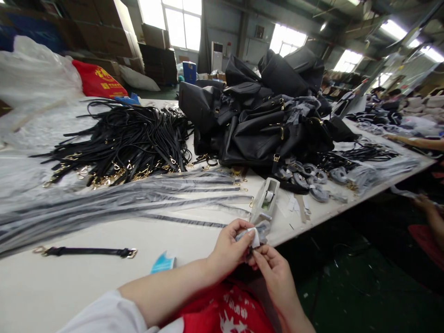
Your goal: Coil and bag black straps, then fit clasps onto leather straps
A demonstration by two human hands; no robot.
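Note:
Near the table edge, my left hand (231, 243) is closed on a plastic-wrapped strap (264, 228), bundled small, with a white slip pressed under the thumb. My right hand (274, 268) pinches the lower side of the same bundle; its fingertips partly hide what they grip. Just beyond my hands stands a tape dispenser (266, 199) with a roll in it. Long straps in clear sleeves (138, 196) lie to the left, their gold clasps toward the dispenser. A short black strap with a buckle (90, 251) lies nearer me.
A heap of black straps (132, 138) covers the left back. Black bags (256, 125) are piled at the centre. Coiled wrapped straps (317, 185) and paper slips (300, 206) lie to the right. A blue piece (163, 262) is beside my left forearm. Another person's hand (425, 203) shows far right.

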